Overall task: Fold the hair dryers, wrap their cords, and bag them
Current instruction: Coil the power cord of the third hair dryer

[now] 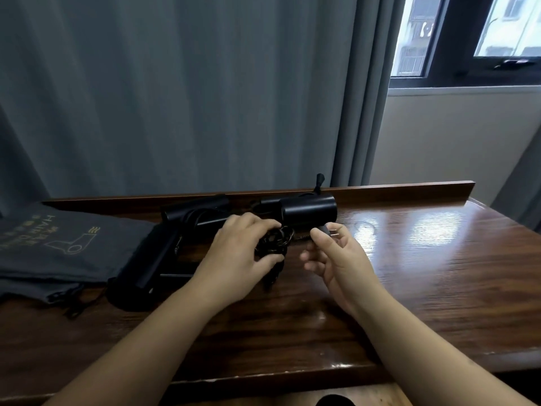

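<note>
A black hair dryer (307,210) is laid on its side at the back of the wooden table (439,259), its barrel pointing right. Its coiled cord (273,244) is gripped by the left hand (238,253), fingers curled over the loops, just in front of the dryer. The plug (328,231) (prongs pointing right) is pinched by the right hand (336,259). A second black dryer (164,250) is seen to the left, beside grey drawstring bags (58,247).
</note>
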Motion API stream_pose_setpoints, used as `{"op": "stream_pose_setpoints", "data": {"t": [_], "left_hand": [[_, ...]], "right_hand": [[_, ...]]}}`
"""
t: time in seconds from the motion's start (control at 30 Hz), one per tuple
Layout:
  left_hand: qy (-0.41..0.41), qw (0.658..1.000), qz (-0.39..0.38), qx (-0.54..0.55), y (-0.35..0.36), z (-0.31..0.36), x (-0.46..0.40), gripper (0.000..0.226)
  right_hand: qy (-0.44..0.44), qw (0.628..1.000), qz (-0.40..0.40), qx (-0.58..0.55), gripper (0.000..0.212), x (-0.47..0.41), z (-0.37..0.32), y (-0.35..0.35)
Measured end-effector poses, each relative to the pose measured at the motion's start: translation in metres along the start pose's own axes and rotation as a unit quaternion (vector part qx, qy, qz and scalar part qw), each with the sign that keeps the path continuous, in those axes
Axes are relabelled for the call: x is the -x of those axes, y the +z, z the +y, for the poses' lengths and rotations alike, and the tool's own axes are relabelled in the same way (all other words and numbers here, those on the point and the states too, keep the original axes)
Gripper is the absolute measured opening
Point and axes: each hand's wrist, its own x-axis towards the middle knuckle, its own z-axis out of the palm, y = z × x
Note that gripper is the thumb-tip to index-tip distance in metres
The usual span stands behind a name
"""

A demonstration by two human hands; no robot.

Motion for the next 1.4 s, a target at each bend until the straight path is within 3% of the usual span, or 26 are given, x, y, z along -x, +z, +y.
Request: {"op": "stream_pose_setpoints", "data": {"t": [0.1, 0.2, 0.3, 0.43, 0.53, 0.7, 0.77, 0.83, 0.93, 1.23, 1.4], "left_hand": [[-0.038, 0.996, -0.039, 0.077, -0.005, -0.004, 0.002, 0.039], [-0.078, 0.982, -0.060, 0.159, -0.005, -0.007, 0.006, 0.031], [-0.106, 0.966, -0.070, 0.226, -0.003, -0.010, 0.005, 0.033], [-0.128, 0.953, -0.074, 0.266, -0.001, -0.011, 0.003, 0.035], [-0.163, 0.930, -0.092, 0.316, -0.001, -0.010, 0.003, 0.033], [-0.193, 0.896, -0.117, 0.381, -0.001, -0.013, 0.006, 0.019], [-0.207, 0.874, -0.116, 0.423, 0.000, -0.014, 0.007, 0.019], [-0.216, 0.860, -0.116, 0.448, 0.002, -0.016, 0.007, 0.024], [-0.227, 0.851, -0.121, 0.458, 0.004, -0.020, 0.006, 0.030], [-0.253, 0.860, -0.060, 0.440, 0.010, -0.015, 0.001, 0.015], [-0.221, 0.894, 0.012, 0.391, 0.009, -0.018, -0.002, 0.010]], "right_hand": [[-0.034, 0.999, -0.011, 0.022, 0.030, 0.001, -0.002, 0.001], [-0.085, 0.983, 0.021, 0.163, 0.027, 0.001, 0.001, 0.003], [-0.118, 0.943, 0.021, 0.309, 0.044, 0.002, 0.004, 0.006], [-0.079, 0.911, -0.057, 0.400, 0.058, 0.007, 0.002, 0.013], [-0.069, 0.884, -0.067, 0.458, 0.080, 0.009, 0.005, 0.015], [-0.069, 0.890, -0.055, 0.447, 0.067, 0.007, 0.010, 0.014], [-0.077, 0.889, -0.048, 0.449, 0.049, 0.007, 0.010, 0.014], [-0.086, 0.873, -0.037, 0.478, 0.037, 0.007, 0.012, 0.015], [-0.093, 0.850, -0.024, 0.519, 0.041, 0.004, 0.018, 0.013], [-0.107, 0.832, -0.016, 0.544, 0.020, 0.005, 0.028, 0.008], [-0.077, 0.841, 0.013, 0.536, 0.023, 0.004, 0.028, 0.004]]}}
